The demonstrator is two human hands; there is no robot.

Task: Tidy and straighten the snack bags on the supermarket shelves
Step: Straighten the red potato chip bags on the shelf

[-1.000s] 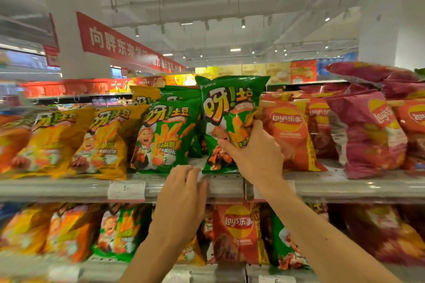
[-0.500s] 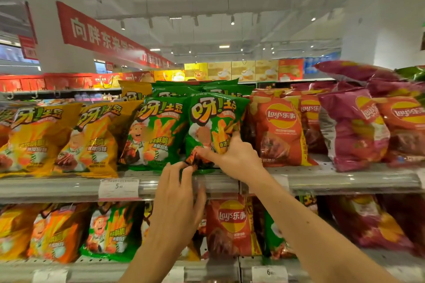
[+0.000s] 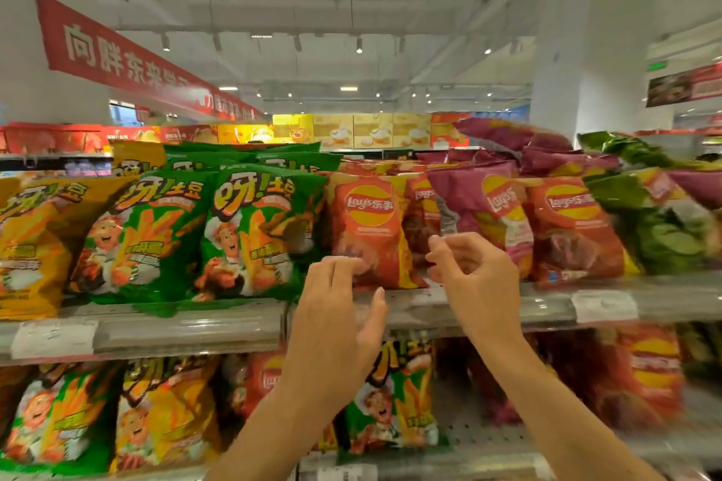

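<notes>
Snack bags stand in a row on the upper shelf. A green fries bag stands upright beside another green bag, with yellow bags further left. A red Lay's bag stands right of the green ones. My left hand is raised in front of the red bag's lower edge, fingers relaxed, holding nothing. My right hand hovers just right of that bag with loosely curled fingers and grips nothing. A purple Lay's bag leans tilted behind my right hand.
More red Lay's bags and dark green bags fill the upper shelf's right side, some piled on top. The lower shelf holds mixed green, yellow and red bags. Price tags line the shelf rail.
My right hand has let go of the green fries bag, which now stands on the shelf. Both hands have shifted right, in front of the red Lay's bag.
</notes>
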